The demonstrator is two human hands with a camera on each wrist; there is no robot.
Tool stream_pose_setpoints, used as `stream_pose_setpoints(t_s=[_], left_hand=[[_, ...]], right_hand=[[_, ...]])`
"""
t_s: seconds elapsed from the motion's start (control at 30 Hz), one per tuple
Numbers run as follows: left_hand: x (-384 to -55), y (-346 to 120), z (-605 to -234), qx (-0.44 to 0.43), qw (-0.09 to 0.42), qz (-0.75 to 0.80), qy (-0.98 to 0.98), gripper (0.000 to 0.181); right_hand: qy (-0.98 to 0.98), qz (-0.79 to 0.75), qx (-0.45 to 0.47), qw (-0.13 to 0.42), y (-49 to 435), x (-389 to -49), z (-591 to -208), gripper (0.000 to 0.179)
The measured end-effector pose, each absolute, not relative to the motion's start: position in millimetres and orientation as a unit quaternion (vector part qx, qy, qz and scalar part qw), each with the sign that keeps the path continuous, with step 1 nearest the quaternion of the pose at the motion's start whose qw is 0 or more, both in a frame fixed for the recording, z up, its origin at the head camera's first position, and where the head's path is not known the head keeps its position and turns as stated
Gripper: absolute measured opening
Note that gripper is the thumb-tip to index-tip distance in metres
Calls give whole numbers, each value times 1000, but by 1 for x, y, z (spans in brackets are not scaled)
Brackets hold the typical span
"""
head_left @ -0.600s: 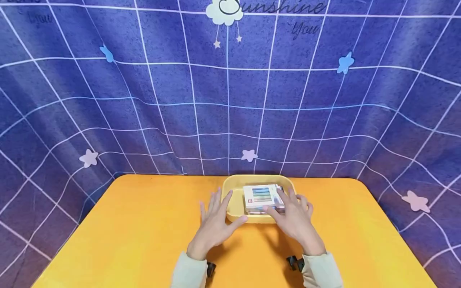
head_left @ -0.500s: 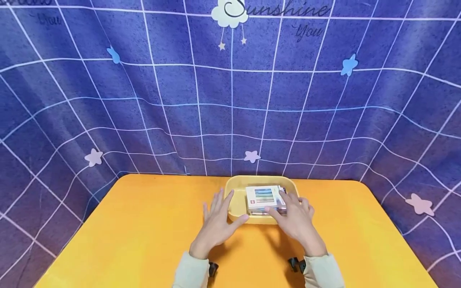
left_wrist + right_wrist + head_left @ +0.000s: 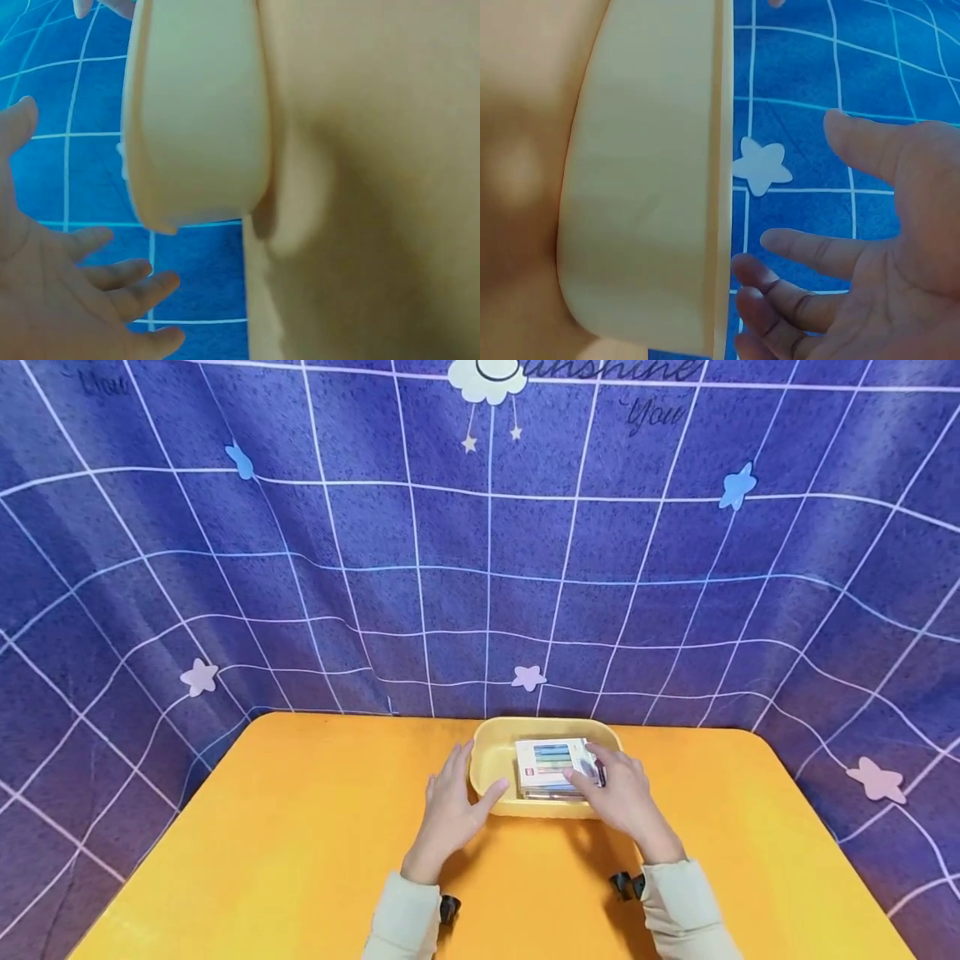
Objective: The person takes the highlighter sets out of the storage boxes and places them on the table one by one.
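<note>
A pale yellow bin point(image 3: 540, 809) sits on the table. Inside it, toward its right side, a white box with a window point(image 3: 531, 756) showing coloured sticks lies on top of other flat packs point(image 3: 551, 794). My left hand point(image 3: 452, 806) is spread at the bin's left end, thumb near the front left corner. At the right end my right hand point(image 3: 628, 793) hovers with thumb and forefinger over the box's right part. In the right wrist view, that hand's fingers point(image 3: 810, 255) are loosely bent beside the rim, with space between thumb and fingers.
The orange table point(image 3: 315, 827) extends to both sides and in front of the bin. Close behind the bin hangs a blue curtain point(image 3: 375, 568) with white grid lines and stars. Dark wrist mounts point(image 3: 448, 909) show near the sleeves.
The head view has shifted slightly. My left hand has moved a little outward from the bin's left end, and my right hand slightly forward and right over the box. The box stays in the bin.
</note>
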State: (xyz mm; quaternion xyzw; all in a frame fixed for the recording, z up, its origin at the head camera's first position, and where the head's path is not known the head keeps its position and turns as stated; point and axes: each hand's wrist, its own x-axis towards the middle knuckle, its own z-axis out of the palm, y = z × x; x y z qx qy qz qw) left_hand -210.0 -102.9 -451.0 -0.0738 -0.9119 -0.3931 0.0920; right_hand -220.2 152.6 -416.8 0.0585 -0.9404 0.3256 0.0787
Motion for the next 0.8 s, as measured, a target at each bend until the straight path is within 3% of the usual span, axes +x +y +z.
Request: stream_pose_setpoints(t_s=[0.23, 0.47, 0.8], left_hand=[[-219, -106, -463, -41, 51, -451, -890, 96], [-220, -100, -471, -39, 31, -496, -867, 95], [-232, -91, -476, -8, 53, -582, -811, 88]], right_hand=[[-932, 336, 95, 92, 162, -235, -418, 58], [-939, 324, 96, 67, 173, -242, -425, 56], [-934, 328, 129, 65, 172, -268, -421, 47]])
